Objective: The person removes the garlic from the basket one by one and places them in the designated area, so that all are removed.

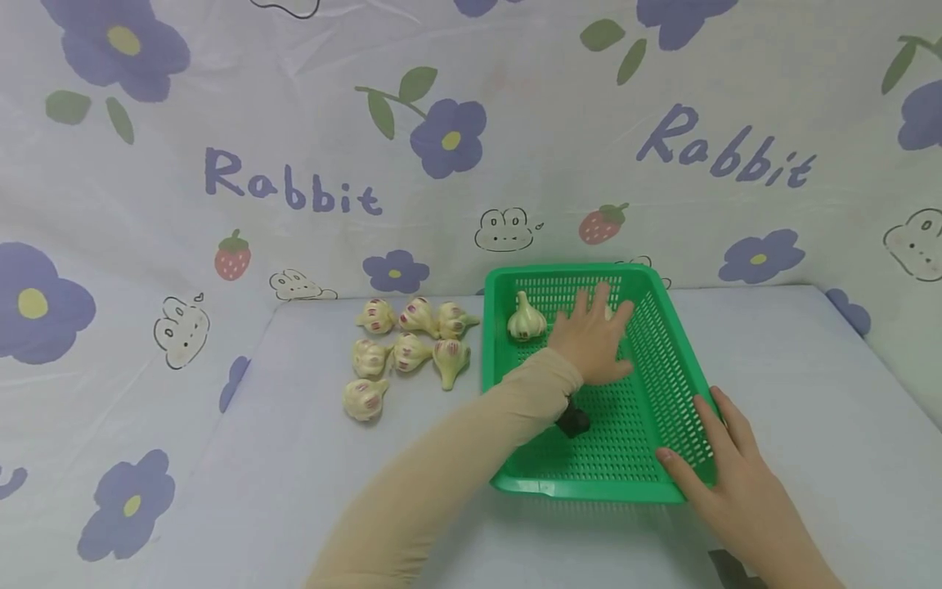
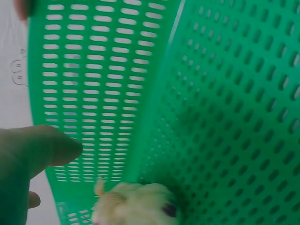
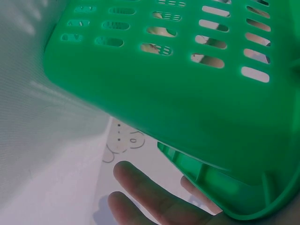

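My left hand (image 1: 591, 337) is inside the green plastic basket (image 1: 589, 489), palm down with its fingers spread. A garlic bulb (image 1: 608, 312) shows only in part between those fingers; in the left wrist view a garlic bulb (image 2: 136, 206) lies by the perforated wall, apart from the visible finger. Another garlic bulb (image 1: 527, 319) stands upright in the basket's back left, stem up. At the front right corner, my right hand (image 1: 739, 483) holds the basket, thumb over the rim and fingers along the outside. The right wrist view shows its fingers (image 3: 154, 197) below the rim.
Several purple-streaked garlic bulbs (image 1: 408, 352) lie in loose rows on the white tabletop (image 1: 294, 474), left of the basket. A cloth (image 1: 552, 164) printed with flowers and rabbits hangs behind. A small black device (image 1: 572, 419) sits under the left wrist.
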Tool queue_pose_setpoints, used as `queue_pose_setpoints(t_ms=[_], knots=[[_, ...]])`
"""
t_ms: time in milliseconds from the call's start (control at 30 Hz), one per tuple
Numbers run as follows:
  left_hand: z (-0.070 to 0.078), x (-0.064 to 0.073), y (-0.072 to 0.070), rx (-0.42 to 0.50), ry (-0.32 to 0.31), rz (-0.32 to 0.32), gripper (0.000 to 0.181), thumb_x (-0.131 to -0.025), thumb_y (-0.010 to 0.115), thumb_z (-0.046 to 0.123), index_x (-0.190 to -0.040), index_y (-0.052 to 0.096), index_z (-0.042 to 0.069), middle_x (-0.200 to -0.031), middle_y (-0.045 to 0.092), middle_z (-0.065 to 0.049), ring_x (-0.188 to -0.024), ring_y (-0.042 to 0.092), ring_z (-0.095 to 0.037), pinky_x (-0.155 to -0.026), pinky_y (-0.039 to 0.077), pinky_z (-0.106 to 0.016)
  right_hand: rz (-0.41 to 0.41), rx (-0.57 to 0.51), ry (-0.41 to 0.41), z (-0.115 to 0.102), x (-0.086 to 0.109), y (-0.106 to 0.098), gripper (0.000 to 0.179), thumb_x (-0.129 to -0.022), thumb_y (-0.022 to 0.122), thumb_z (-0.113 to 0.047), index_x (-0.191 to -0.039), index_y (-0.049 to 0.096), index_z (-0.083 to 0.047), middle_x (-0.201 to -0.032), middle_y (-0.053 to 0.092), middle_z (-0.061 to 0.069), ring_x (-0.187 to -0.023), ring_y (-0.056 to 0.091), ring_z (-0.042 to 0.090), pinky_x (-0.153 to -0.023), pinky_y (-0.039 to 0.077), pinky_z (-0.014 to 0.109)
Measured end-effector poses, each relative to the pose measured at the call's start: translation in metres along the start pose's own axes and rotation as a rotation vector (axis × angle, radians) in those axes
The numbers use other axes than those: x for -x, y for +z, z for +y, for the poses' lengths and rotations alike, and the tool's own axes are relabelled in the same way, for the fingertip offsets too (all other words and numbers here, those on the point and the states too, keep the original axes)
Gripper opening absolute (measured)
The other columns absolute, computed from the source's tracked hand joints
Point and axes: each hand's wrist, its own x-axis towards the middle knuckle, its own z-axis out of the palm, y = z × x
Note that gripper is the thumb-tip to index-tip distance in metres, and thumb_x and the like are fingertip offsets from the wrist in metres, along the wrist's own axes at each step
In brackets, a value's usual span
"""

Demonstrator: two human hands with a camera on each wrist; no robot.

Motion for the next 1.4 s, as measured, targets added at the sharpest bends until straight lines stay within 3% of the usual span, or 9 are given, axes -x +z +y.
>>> queue_pose_setpoints(t_ms=[133,367,567,967,1400], knots=[[-0.001,-0.004,0.008,0.012,-0.024,-0.046,0.082,-0.096,0.061,0.058,-0.163,0.021,0.031,-0.172,0.010,-0.013,-0.156,0.025,-0.034,-0.110,0.049,-0.049,-0.009,0.007,0.002,0.000,0.000,0.000,0.089,-0.102,0.063,-0.045,-0.164,0.019,0.001,-0.170,0.014,0.025,-0.131,0.046,0.059,-0.087,0.045,0.079],[-0.003,-0.006,0.020,0.005,-0.038,-0.055,0.071,-0.093,0.065,0.060,-0.152,0.037,0.031,-0.158,0.028,-0.007,-0.140,0.036,-0.025,-0.094,0.055,-0.041,-0.001,0.010,0.003,0.000,-0.001,0.000,0.090,-0.102,0.064,-0.045,-0.164,0.019,0.000,-0.170,0.015,0.026,-0.132,0.046,0.060,-0.087,0.045,0.079],[-0.003,-0.013,0.029,-0.024,-0.044,-0.124,0.076,-0.093,0.064,0.064,-0.157,0.033,0.036,-0.162,0.025,-0.005,-0.147,0.031,-0.027,-0.099,0.055,-0.044,0.004,0.005,-0.002,-0.001,-0.001,-0.001,0.089,-0.101,0.065,-0.044,-0.164,0.020,0.001,-0.170,0.015,0.026,-0.130,0.047,0.060,-0.086,0.045,0.079],[-0.004,-0.007,0.029,0.020,-0.046,-0.142,0.080,-0.094,0.066,0.060,-0.162,0.029,0.040,-0.169,0.021,-0.003,-0.153,0.027,-0.029,-0.101,0.054,-0.044,-0.003,-0.007,0.009,-0.001,-0.002,-0.001,0.089,-0.102,0.064,-0.044,-0.165,0.019,0.000,-0.170,0.014,0.025,-0.131,0.046,0.060,-0.086,0.044,0.079],[-0.004,-0.006,0.032,0.000,-0.012,-0.214,0.073,-0.098,0.066,0.051,-0.162,0.033,0.035,-0.172,0.020,-0.005,-0.154,0.026,-0.032,-0.090,0.058,-0.035,-0.021,-0.001,0.021,-0.001,-0.002,-0.001,0.090,-0.102,0.063,-0.046,-0.165,0.018,-0.001,-0.171,0.013,0.025,-0.133,0.044,0.060,-0.088,0.043,0.079]])
